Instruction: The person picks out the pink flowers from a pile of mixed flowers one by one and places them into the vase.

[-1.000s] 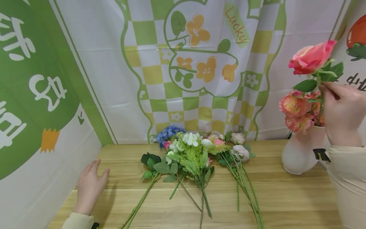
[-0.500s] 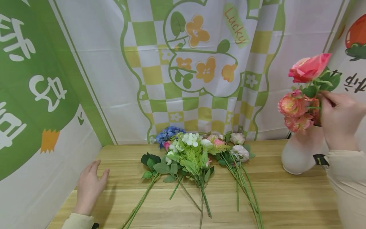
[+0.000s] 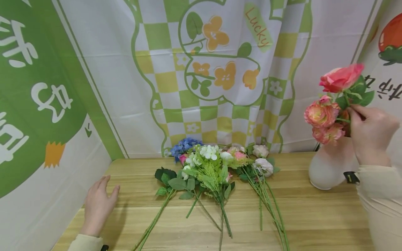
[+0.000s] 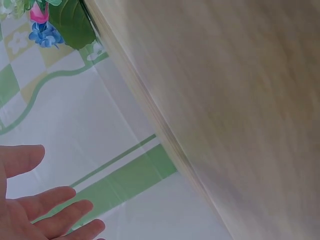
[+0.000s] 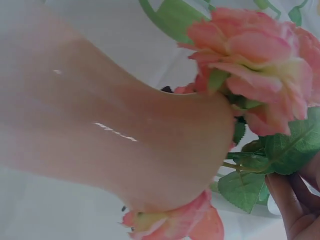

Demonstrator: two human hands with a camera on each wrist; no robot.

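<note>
My right hand (image 3: 373, 134) pinches the stem of a pink rose (image 3: 340, 77) between thumb and fingers, just above the white vase (image 3: 329, 169). Coral-pink ruffled flowers (image 3: 321, 114) stick out of the vase mouth, right below the rose. In the right wrist view the vase (image 5: 125, 125) shows close up, with the right-hand fingers (image 5: 287, 200) by green leaves at its mouth. The rose stem's lower end is hidden. At the table's left side is my left hand (image 3: 99, 204), holding nothing, its fingers (image 4: 60, 197) spread and relaxed in the left wrist view.
Cut flowers lie across the middle of the wooden table (image 3: 150, 209): a blue hydrangea (image 3: 185, 148), a white-and-green bunch (image 3: 208, 167) and pale pink blooms (image 3: 263, 167). Their stems point toward the front. A printed checked cloth (image 3: 220, 115) hangs behind the table.
My right hand has lowered the pink rose toward the vase mouth, so it sits closer above the coral flowers. The left hand has stayed in place.
</note>
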